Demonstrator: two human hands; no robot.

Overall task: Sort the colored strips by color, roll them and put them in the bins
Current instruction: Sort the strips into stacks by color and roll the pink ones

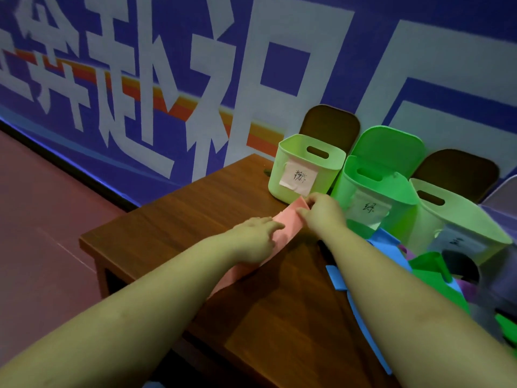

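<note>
I see a pink strip (282,228) lying flat along the wooden bench (173,219), running from near me toward the bins. My right hand (321,212) pinches its far end, where the edge is lifted slightly; my left hand (256,238) rests on it with fingers extended, pressing it down. Just beyond stands a pale green bin (305,170) with a pink label, beside a brighter green bin (375,191) and a third bin (458,222). A heap of blue, green and purple strips (419,270) lies to my right.
</note>
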